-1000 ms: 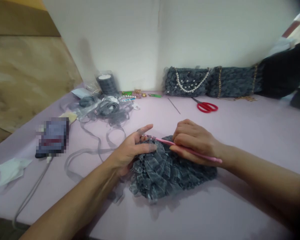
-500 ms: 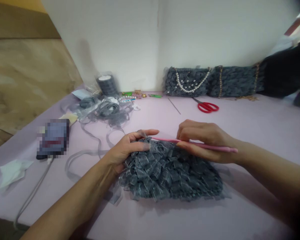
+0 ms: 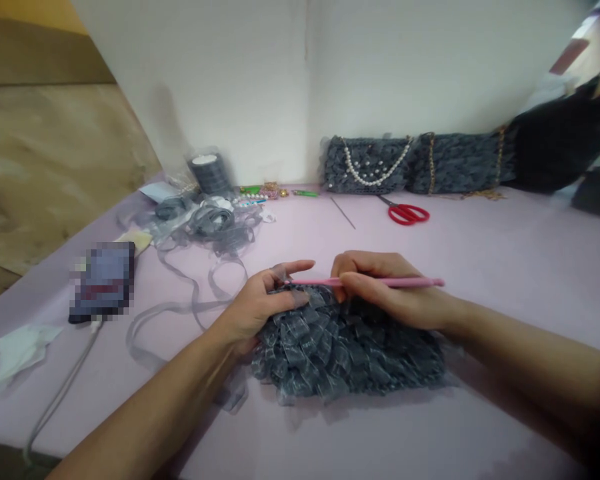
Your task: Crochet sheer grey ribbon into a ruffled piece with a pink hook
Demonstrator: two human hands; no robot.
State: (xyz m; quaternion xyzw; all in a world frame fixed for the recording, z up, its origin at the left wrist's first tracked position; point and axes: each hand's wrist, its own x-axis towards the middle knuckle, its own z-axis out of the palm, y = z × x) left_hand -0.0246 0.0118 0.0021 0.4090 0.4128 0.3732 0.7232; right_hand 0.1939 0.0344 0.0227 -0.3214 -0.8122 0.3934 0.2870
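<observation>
A dark grey ruffled ribbon piece (image 3: 345,353) lies on the table in front of me. My left hand (image 3: 270,300) grips its upper left edge, thumb on the front and forefinger stretched out above. Sheer grey ribbon (image 3: 180,308) loops from that hand across the table. Between the thumb and fingers of my right hand (image 3: 385,287) is a pink crochet hook (image 3: 405,282), held nearly level. Its tip reaches the ribbon by my left fingers, at the top edge of the piece. Ribbon hides the exact tip.
Red-handled scissors (image 3: 409,213) and a thin metal needle (image 3: 343,213) lie farther back. Two finished grey bags (image 3: 375,163) lean against the wall. Ribbon coils (image 3: 213,220) and a ribbon spool (image 3: 210,175) are at the back left; a blurred phone (image 3: 105,280) with a cable lies left.
My right hand and the crochet hook have shifted left, bringing the hook's tip closer to my left fingers. The hook lies more level. My left hand keeps hold of the ruffled piece.
</observation>
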